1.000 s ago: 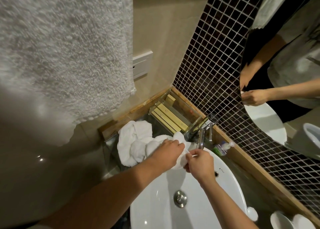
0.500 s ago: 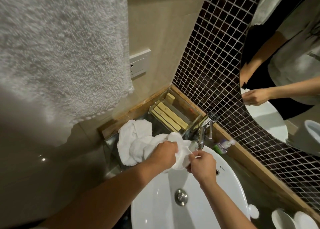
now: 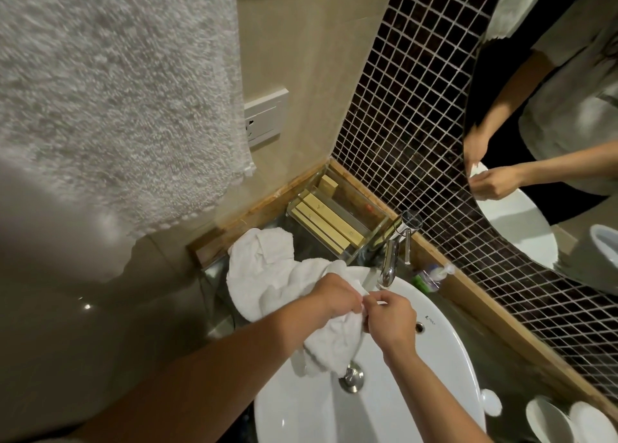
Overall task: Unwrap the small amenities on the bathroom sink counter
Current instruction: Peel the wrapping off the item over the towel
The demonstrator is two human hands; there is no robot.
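Head view, looking down on a bathroom sink corner. Both hands met over the rear rim of the white basin (image 3: 434,359), directly in front of the chrome faucet (image 3: 389,268). The left hand (image 3: 336,297) was closed, its fingers curled around a fold of the white hand towel (image 3: 267,275); the towel trailed from the counter at left, across the rim, and hung into the bowl above the drain plug (image 3: 351,377). The right hand (image 3: 393,322) was likewise closed, thumb and forefinger pinched at the point where the two hands touched. What lay in that pinch was too small and too covered to identify; it may have been a small wrapped amenity or merely the towel's edge, so its orientation and long axis could not be read. Holding the work above the bowl would plausibly let loose wrapping fall into the basin and not among the clutter. The identifiable amenities stood elsewhere: pale yellow boxed packets (image 3: 326,220) lay flat in a clear acrylic tray (image 3: 378,238) in the counter's back corner, side by side, their long axes parallel and running from the corner toward the faucet. They appeared closed. A small clear bottle (image 3: 431,277) lay on its side just right of the faucet, cap pointing toward the mosaic tile wall (image 3: 418,124). White cups (image 3: 548,421) stood at lower right, well apart from the hands.
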